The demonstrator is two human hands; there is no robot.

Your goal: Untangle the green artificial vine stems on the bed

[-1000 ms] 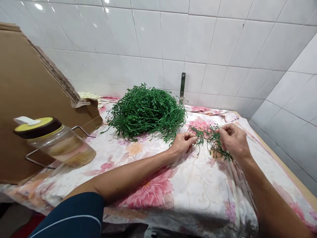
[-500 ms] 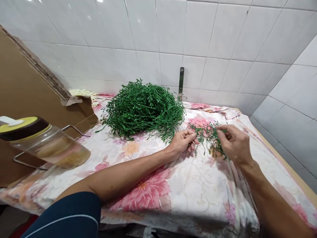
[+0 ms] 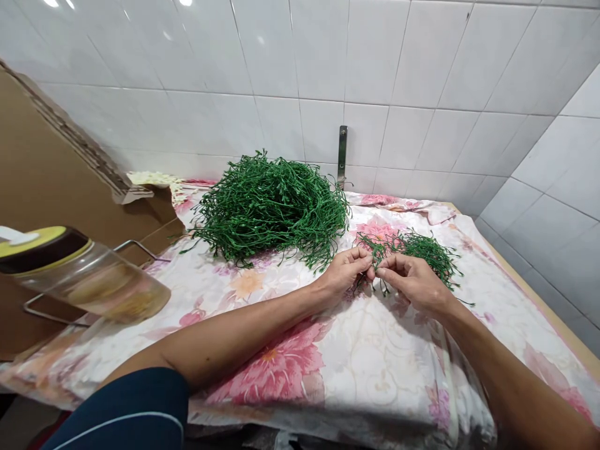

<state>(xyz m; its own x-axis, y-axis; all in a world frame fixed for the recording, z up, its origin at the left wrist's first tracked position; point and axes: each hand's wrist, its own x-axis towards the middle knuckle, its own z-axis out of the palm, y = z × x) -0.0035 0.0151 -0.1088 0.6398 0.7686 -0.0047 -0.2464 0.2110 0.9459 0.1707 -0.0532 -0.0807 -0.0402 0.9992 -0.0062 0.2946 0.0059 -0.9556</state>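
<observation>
Thin green artificial plant stems [image 3: 377, 251] with small bud-like tips are pinched between the fingers of my left hand [image 3: 347, 272]. My right hand [image 3: 415, 281] meets it fingertip to fingertip, its thumb and forefinger closed on the same stems. Just behind my right hand lies a small pile of green stems [image 3: 434, 255], partly hidden by that hand. A large heap of the same green stems [image 3: 269, 209] rests on the floral cloth [image 3: 370, 350], beyond my left hand and to its left.
At the left a clear bottle [image 3: 107, 281] with a yellow and dark lid leans near a bent metal wire [image 3: 135, 245]. Behind it stands a cardboard box [image 3: 60, 169]. Pale yellow pieces [image 3: 157, 180] lie at the back left. A metal strip [image 3: 342, 156] is fixed to the tiled wall [image 3: 375, 62].
My right hand has moved left from the small pile to my left hand, and its fingers now touch the stems there. More of the small pile shows. My left hand has barely moved.
</observation>
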